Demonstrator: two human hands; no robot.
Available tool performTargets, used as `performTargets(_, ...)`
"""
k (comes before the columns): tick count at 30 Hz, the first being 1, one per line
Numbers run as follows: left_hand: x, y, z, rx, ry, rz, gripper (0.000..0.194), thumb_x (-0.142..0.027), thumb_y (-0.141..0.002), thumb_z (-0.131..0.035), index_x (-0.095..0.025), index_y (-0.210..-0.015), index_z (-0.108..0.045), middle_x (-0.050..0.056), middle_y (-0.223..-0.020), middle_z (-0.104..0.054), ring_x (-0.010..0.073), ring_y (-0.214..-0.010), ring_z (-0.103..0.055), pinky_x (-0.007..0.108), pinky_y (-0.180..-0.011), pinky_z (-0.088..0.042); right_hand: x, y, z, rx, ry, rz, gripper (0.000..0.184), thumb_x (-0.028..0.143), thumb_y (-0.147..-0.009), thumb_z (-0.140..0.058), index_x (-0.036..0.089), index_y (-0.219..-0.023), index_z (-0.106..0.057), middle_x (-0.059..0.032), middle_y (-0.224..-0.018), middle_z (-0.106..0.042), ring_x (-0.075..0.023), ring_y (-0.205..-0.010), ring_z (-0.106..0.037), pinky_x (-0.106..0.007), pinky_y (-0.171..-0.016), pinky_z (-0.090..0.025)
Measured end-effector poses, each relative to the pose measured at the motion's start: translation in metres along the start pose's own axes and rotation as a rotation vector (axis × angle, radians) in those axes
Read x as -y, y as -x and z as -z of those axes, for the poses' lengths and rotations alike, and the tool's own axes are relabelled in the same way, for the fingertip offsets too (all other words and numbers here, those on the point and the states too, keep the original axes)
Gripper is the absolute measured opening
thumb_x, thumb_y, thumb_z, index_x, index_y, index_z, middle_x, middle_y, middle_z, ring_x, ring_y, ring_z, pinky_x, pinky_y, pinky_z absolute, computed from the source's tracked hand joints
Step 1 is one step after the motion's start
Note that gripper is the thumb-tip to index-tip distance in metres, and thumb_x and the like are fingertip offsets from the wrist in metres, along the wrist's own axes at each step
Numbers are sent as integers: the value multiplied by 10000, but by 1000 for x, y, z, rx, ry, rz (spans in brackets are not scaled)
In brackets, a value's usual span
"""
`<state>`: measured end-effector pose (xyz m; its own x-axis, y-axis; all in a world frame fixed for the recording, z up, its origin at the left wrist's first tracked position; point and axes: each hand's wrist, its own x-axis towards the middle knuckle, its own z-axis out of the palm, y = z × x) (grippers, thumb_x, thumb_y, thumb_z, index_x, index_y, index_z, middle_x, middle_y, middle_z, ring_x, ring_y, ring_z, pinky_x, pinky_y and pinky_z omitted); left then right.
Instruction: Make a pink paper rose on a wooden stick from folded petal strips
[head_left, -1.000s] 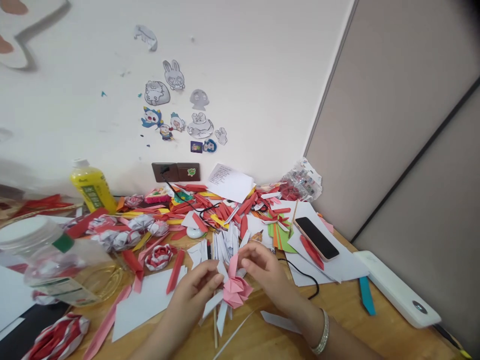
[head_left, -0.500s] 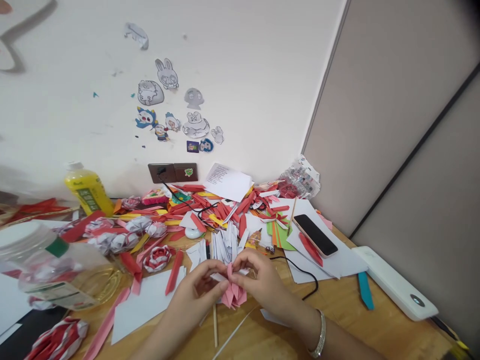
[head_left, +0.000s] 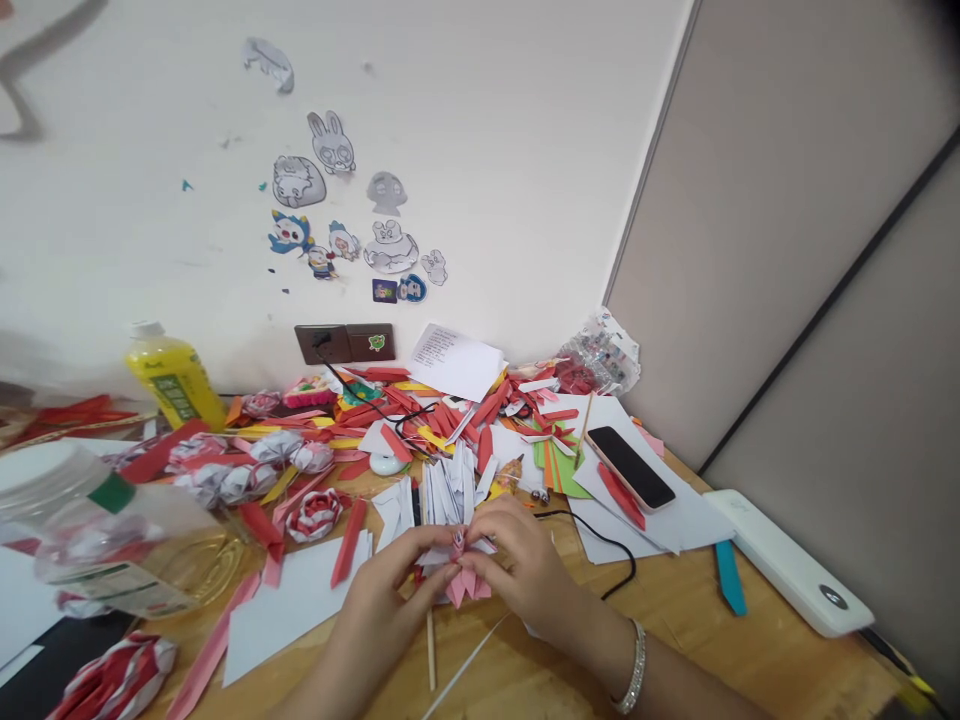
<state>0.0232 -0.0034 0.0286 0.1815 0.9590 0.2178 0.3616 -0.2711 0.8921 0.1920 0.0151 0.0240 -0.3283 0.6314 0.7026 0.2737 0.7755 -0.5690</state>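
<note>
Between left hand [head_left: 391, 580] and right hand [head_left: 521, 565]: pink folded paper [head_left: 469, 588], pinched by both, pointed tips below.

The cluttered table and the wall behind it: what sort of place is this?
Probably a craft corner, perhaps at home: folded paper strips lie heaped on the wooden table, cartoon cutouts dot the wall, and both hands hold pink paper.

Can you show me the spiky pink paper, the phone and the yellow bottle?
Spiky pink paper [head_left: 471, 587], head view: on its pointed lower folds.
Phone [head_left: 631, 468], head view: middle of its dark screen.
Yellow bottle [head_left: 177, 382], head view: front of its body.
</note>
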Motion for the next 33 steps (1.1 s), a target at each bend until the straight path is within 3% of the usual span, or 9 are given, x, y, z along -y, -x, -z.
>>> performTargets(10, 11, -3, 2, 49, 19, -162, 16, -218, -782, -533, -230, -783, -544, 43, -964, -654, 184, -903, -609, 303, -787, -480, 2, -1, -1, 33, -18, -10, 45, 234, -825, -584, 194, -806, -575, -27, -780, -591, -162, -772, -530, -281, -699, -426)
performTargets(18, -1, -1, 7, -66, -232, -443, 124, -102, -776, -548, -222, -802, -563, 10, -828, -582, 135, -789, -566, 223, -690, -450, 2, 0, 2, 60, -33, -26, 45, 228, -838, -561, 193, -815, -575, -24, -795, -580, -160, -789, -522, -287, -720, -422)
performTargets(30, -21, 4, 9, -197, -315, -798, 180, -3, -778, -522, -178, -807, -551, 25, -761, -621, 115, -762, -578, 210, -684, -478, 4, 0, 5, 13, 21, 160, 29, 205, -859, -529, 207, -831, -536, -35, -819, -604, -157, -767, -536, -301, -700, -449)
performTargets(33, -19, 4, 9, -180, -305, -775, 170, -28, -782, -535, -184, -847, -557, 20, -766, -639, 116, -780, -580, 206, -720, -467, 5, 1, 5, -1, 31, 214, 27, 192, -865, -516, 211, -849, -529, -37, -824, -606, -155, -761, -539, -301, -697, -451)
